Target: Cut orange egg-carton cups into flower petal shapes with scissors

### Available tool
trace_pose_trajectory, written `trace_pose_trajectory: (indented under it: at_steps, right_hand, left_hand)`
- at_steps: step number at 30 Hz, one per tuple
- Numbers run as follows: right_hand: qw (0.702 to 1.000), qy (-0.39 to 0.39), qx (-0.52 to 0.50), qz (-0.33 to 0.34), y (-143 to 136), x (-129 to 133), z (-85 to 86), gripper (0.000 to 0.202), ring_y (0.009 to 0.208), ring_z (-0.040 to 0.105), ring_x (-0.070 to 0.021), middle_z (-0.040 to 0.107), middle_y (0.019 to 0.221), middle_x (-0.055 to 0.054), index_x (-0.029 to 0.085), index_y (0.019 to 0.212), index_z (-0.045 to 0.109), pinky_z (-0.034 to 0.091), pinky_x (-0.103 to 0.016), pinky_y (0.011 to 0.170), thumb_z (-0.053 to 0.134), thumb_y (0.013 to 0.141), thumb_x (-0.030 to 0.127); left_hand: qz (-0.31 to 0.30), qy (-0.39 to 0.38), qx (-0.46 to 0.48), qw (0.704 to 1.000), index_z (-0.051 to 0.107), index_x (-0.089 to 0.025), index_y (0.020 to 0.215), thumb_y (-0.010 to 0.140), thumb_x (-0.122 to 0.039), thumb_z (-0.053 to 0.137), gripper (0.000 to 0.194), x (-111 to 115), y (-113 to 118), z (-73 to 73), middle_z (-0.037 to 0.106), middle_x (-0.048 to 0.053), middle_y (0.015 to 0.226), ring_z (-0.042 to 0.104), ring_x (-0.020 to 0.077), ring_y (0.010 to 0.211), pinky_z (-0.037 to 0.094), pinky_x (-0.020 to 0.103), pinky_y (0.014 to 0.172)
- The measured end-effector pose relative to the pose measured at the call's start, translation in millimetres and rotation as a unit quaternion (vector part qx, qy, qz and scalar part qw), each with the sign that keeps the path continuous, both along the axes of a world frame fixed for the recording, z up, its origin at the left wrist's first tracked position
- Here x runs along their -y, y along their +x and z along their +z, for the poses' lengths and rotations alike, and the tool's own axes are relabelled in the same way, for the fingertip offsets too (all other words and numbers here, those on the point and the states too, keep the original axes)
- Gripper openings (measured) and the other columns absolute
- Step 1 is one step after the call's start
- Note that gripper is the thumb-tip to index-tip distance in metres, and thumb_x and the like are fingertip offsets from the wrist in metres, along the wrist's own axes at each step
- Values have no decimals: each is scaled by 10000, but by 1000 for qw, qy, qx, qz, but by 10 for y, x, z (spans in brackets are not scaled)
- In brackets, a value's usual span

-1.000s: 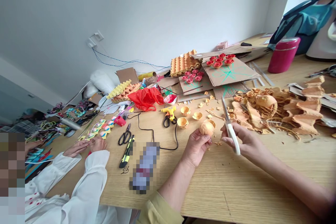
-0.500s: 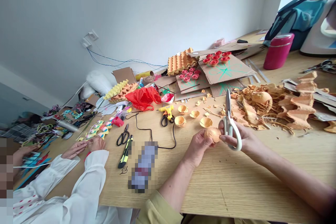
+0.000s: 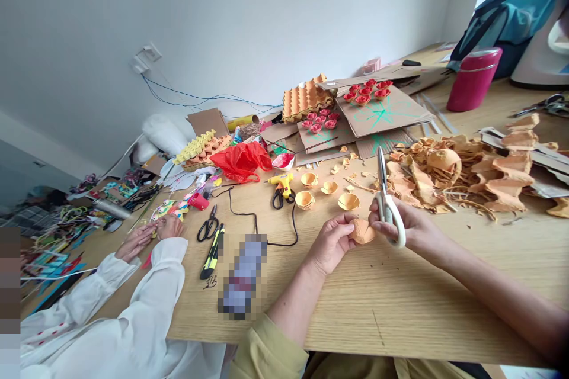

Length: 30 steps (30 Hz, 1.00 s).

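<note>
Between thumb and fingers, my left hand [image 3: 332, 241] holds an orange egg-carton cup [image 3: 363, 231] above the table. White-handled scissors [image 3: 392, 219] are in my right hand [image 3: 406, 225], their blades pointing up and away from the cup. My right fingertips are close against the cup's right side; whether they press on it is hard to tell. Just beyond my hands lie loose cut cups, among them a wide one [image 3: 349, 201] and a stacked one [image 3: 304, 200]. Small orange scraps are scattered behind them.
At right, a heap of torn carton [image 3: 502, 180] lies below a pink cup [image 3: 475, 80]. Red flowers [image 3: 363, 95] rest on cardboard [image 3: 386, 115]. A yellow glue gun [image 3: 281, 180], black scissors [image 3: 208, 226] and a cutter [image 3: 212, 254] lie left, near another person's hands [image 3: 153, 234].
The cup in my left hand has turned and sits slightly lower in relation to the scissors. My right hand's scissors have tilted a little. The other person's hands have shifted slightly.
</note>
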State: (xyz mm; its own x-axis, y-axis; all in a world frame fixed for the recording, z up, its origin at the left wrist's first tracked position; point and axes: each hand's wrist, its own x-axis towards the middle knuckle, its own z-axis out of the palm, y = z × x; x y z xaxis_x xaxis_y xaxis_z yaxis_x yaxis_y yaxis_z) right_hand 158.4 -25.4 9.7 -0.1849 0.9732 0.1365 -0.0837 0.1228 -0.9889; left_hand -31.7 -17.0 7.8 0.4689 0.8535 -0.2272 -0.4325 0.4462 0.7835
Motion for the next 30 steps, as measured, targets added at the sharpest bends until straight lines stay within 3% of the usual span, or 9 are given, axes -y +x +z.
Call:
trace_pose_trajectory:
  at_steps: [6,10,14,18,24,30]
  right_hand:
    - [999,27,39,-11,26,-10,-25,380,734,571,-192,614,818,-7,248,938,547,494,-323,659,739,754,519]
    - [983,74,160,-52,107,30,18,251,748,546,-190,589,824,-15,235,878,536,461,-310,643,596,881,479]
    - [923,175,337,-71,156,66,83,241,628,505,-184,565,664,-3,233,764,517,413,-330,617,552,900,430]
    - [862,259,433,-56,154,48,23,252,573,493,-178,559,588,1,241,707,491,397,-350,658,519,917,376]
    - [815,304,491,-46,185,-7,-104,215,555,512,-172,590,606,7,248,736,482,383,-355,704,526,924,341]
    - [783,323,529,-44,193,-13,-93,211,596,581,-191,623,663,-12,233,792,529,378,-371,746,508,937,384]
  left_hand:
    - [-19,21,-6,1000,615,-150,836,673,-353,827,336,11,18,6,642,27,779,575,126,691,433,248,591]
    - [61,9,11,998,579,-163,810,654,-323,844,347,-26,-8,17,652,19,797,605,126,728,451,230,605]
    - [156,-1,23,988,576,-177,819,611,-296,867,378,-78,-44,42,692,27,875,637,149,793,459,238,631]
    - [201,19,18,979,591,-176,799,587,-293,879,377,-109,-57,62,701,14,873,627,129,773,458,240,669]
    - [220,126,-59,965,677,-137,831,617,-352,868,359,-114,-39,53,681,18,786,586,110,730,440,256,757]
    - [219,160,-72,960,692,-146,835,647,-327,850,305,-95,-31,47,689,10,770,595,107,723,445,257,780]
